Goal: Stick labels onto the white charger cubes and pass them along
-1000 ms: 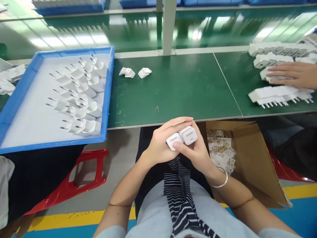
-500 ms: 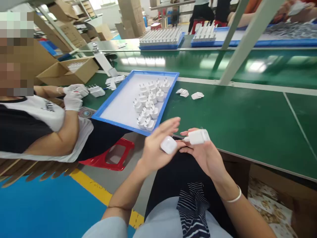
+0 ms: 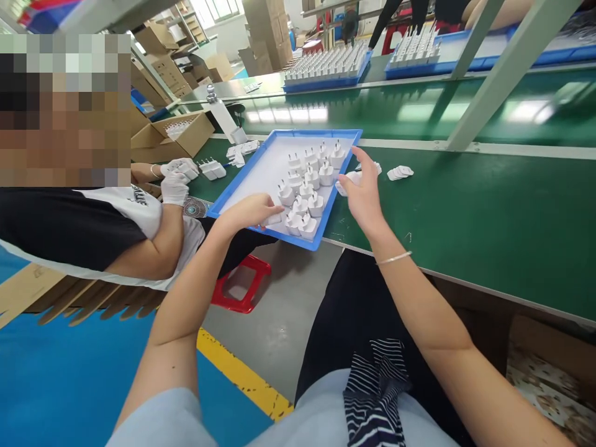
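Observation:
My left hand [image 3: 249, 210] is closed on a white plug adapter [image 3: 273, 219], low over the front edge of a blue-rimmed tray [image 3: 298, 242]. Inside that tray several white plug adapters [image 3: 311, 177] stand in slanting rows, metal pins up. At the tray's right side, my right hand [image 3: 367, 195] grips another white plug adapter [image 3: 348, 184] between thumb and fingers, just outside the rim. The fingers partly cover both held adapters. Small white flat pieces [image 3: 399, 172] lie in a pile to the right of my right hand, with more partly hidden behind its fingers.
A co-worker's gloved hands [image 3: 177, 177] are at the left, beside a row of white adapters [image 3: 213, 169]. Behind them stand an open cardboard box [image 3: 190, 139] and a white bottle [image 3: 222, 121]. A slanted metal post [image 3: 493, 74] rises at right. Below sits a red stool [image 3: 242, 304].
Both hands have moved apart and forward from in front of my lap. The left went to the tray's front edge, the right to its right side, each with an adapter. The view has shifted.

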Available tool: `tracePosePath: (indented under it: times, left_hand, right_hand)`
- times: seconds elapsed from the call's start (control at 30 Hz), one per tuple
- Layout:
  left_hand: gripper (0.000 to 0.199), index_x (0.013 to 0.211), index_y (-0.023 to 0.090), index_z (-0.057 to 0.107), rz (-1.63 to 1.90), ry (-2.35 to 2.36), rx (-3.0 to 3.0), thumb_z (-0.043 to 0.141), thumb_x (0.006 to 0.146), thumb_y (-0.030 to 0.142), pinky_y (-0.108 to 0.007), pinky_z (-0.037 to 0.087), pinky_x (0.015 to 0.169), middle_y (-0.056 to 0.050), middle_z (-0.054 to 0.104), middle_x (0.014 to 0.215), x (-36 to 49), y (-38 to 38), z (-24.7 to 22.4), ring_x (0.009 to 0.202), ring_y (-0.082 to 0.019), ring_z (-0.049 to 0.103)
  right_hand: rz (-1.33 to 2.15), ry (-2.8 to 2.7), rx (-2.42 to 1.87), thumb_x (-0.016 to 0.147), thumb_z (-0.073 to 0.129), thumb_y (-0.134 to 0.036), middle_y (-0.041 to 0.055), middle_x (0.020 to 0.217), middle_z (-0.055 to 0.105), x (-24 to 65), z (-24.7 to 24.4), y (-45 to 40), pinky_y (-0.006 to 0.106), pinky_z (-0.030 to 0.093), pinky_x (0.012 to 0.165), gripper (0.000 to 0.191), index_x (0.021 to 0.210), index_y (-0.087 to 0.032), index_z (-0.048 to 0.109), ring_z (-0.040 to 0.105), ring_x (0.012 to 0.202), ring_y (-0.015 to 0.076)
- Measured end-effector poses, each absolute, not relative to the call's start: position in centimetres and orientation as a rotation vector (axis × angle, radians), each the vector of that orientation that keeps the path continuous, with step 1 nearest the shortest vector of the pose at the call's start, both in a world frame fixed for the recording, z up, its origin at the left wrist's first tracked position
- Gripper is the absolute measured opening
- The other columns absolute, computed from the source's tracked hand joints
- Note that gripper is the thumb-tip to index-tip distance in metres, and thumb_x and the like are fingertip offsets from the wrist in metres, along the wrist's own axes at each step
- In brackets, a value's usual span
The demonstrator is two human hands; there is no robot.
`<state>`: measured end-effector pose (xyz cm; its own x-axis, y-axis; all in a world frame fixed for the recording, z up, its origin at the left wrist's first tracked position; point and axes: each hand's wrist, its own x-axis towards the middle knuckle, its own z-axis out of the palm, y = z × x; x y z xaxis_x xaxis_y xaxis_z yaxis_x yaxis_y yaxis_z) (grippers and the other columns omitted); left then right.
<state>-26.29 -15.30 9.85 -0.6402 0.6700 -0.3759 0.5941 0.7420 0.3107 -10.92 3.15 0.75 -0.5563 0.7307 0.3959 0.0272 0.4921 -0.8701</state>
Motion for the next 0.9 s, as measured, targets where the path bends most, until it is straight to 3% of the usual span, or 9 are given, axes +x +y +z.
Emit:
tracePosePath:
  times: [0.1, 0.2, 0.33, 0.43, 0.53, 0.63, 0.7, 0.8, 0.9]
  left_hand:
    - [0.054, 0.088, 0.012, 0.073, 0.221, 2.355, 0.917, 0.06, 0.082, 0.063, -0.032, 0.053, 0.059, -0.012, 0.074, 0.085, -26.8, -14.3, 9.8, 0.054, -0.021, 0.068]
    - [0.055, 0.091, 0.012, 0.074, 0.258, 2.304, 0.896, 0.06, 0.08, 0.064, -0.032, 0.057, 0.063, -0.013, 0.075, 0.099, -27.6, -14.3, 9.5, 0.053, -0.019, 0.068]
    - [0.052, 0.082, 0.013, 0.074, 0.292, 2.344, 0.908, 0.061, 0.079, 0.063, -0.031, 0.056, 0.063, -0.009, 0.072, 0.075, -28.0, -14.7, 8.7, 0.054, -0.02, 0.067]
    - [0.046, 0.076, 0.015, 0.076, 0.303, 2.476, 0.952, 0.057, 0.084, 0.056, -0.032, 0.052, 0.063, -0.006, 0.067, 0.062, -27.6, -15.0, 8.3, 0.056, -0.021, 0.065]
    - [0.041, 0.075, 0.016, 0.076, 0.318, 2.688, 0.981, 0.053, 0.087, 0.047, -0.035, 0.051, 0.074, -0.008, 0.068, 0.062, -27.2, -15.5, 8.4, 0.069, -0.026, 0.067]
    - [0.038, 0.087, 0.012, 0.077, 0.373, 2.909, 0.98, 0.05, 0.088, 0.039, -0.044, 0.05, 0.089, -0.016, 0.074, 0.082, -27.9, -16.4, 8.7, 0.093, -0.035, 0.069]
    - [0.038, 0.106, 0.009, 0.075, 0.432, 2.981, 1.034, 0.051, 0.086, 0.031, -0.049, 0.047, 0.101, -0.021, 0.073, 0.112, -29.1, -16.8, 8.6, 0.11, -0.038, 0.066]
    - [0.055, 0.131, 0.01, 0.063, 0.475, 2.851, 1.252, 0.061, 0.076, 0.021, -0.044, 0.036, 0.118, -0.018, 0.055, 0.148, -31.5, -16.8, 8.0, 0.136, -0.033, 0.053]
    - [0.068, 0.133, 0.014, 0.062, 0.454, 2.582, 1.407, 0.073, 0.066, 0.023, -0.037, 0.038, 0.118, -0.013, 0.055, 0.15, -33.7, -15.8, 7.1, 0.138, -0.029, 0.05]
  right_hand:
    - [1.024, -1.945, -0.675, 0.087, 0.048, -0.013, 0.0148, 0.159, 0.035, -14.2, 1.1, 2.3, 0.048, 0.047, 0.113, 0.062, 0.148, -0.024, 0.042, 0.039, 0.149, 0.0292]
    - [1.045, -2.081, -0.59, 0.089, 0.041, -0.01, 0.0158, 0.153, 0.047, -15.4, 1.2, 0.8, 0.049, 0.05, 0.106, 0.059, 0.147, -0.022, 0.043, 0.054, 0.134, 0.0291]
    - [1.087, -2.226, -0.595, 0.095, 0.033, -0.011, 0.0184, 0.126, 0.067, -15.0, 1.1, 0.4, 0.047, 0.05, 0.102, 0.045, 0.133, -0.014, 0.057, 0.065, 0.115, 0.0302]
    - [1.08, -2.226, -0.569, 0.092, 0.031, -0.006, 0.0187, 0.121, 0.069, -14.5, 1.2, 0.8, 0.044, 0.049, 0.1, 0.046, 0.124, -0.012, 0.062, 0.064, 0.113, 0.0292]
    - [1.086, -2.199, -0.579, 0.089, 0.031, -0.003, 0.0179, 0.119, 0.069, -14.3, 1.0, 0.9, 0.043, 0.049, 0.099, 0.048, 0.122, -0.013, 0.063, 0.064, 0.11, 0.0278]
    - [1.072, -2.145, -0.607, 0.082, 0.035, 0.0, 0.0169, 0.122, 0.067, -13.7, 0.8, 0.8, 0.042, 0.049, 0.102, 0.051, 0.123, -0.014, 0.063, 0.062, 0.115, 0.0273]
    - [1.039, -2.078, -0.629, 0.082, 0.038, 0.0, 0.0162, 0.126, 0.065, -13.1, 1.2, 0.7, 0.042, 0.048, 0.105, 0.051, 0.123, -0.016, 0.062, 0.06, 0.12, 0.0271]
    - [0.95, -2.087, -0.511, 0.085, 0.041, -0.002, 0.0159, 0.127, 0.064, -13.2, 3.4, 0.5, 0.04, 0.048, 0.103, 0.044, 0.121, -0.016, 0.062, 0.059, 0.122, 0.027]
    - [0.847, -2.435, -0.209, 0.087, 0.044, -0.002, 0.0153, 0.118, 0.069, -15.4, 6.7, 0.0, 0.041, 0.05, 0.095, 0.037, 0.111, -0.015, 0.068, 0.063, 0.114, 0.029]
